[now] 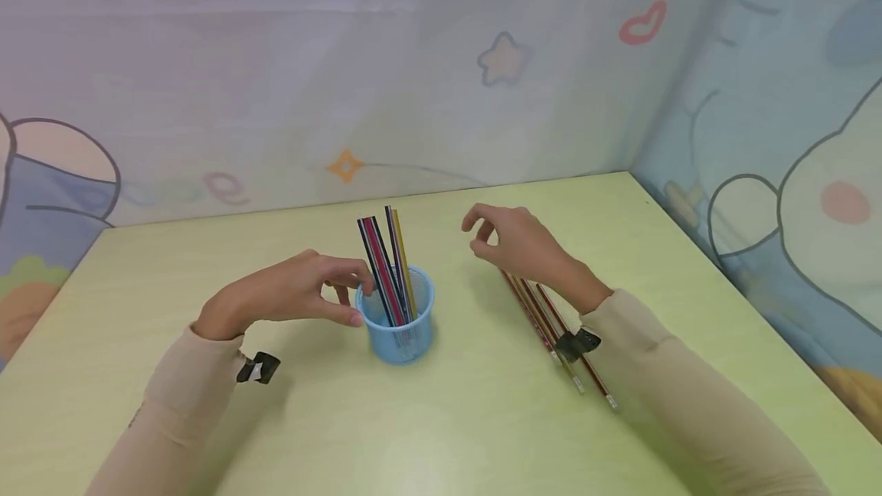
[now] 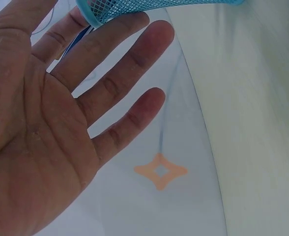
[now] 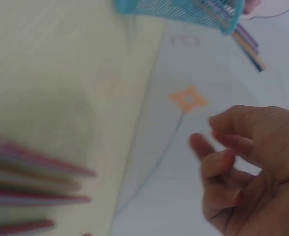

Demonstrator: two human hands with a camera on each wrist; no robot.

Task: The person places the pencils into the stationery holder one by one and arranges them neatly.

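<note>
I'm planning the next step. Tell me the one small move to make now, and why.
Probably lower the right hand onto the loose pencils and pinch one. It hovers empty, fingers curled, above them, while the left hand touches the blue mesh cup, which already holds several pencils.

cup (image 1: 398, 327) mid-counter (image 1: 441, 419), pencils (image 1: 387, 266) standing in it | my left hand (image 1: 289, 293) just left of cup, fingertips at its rim | loose pencils (image 1: 551, 327) on counter right of cup | my right hand (image 1: 524, 243) above their far ends
</note>
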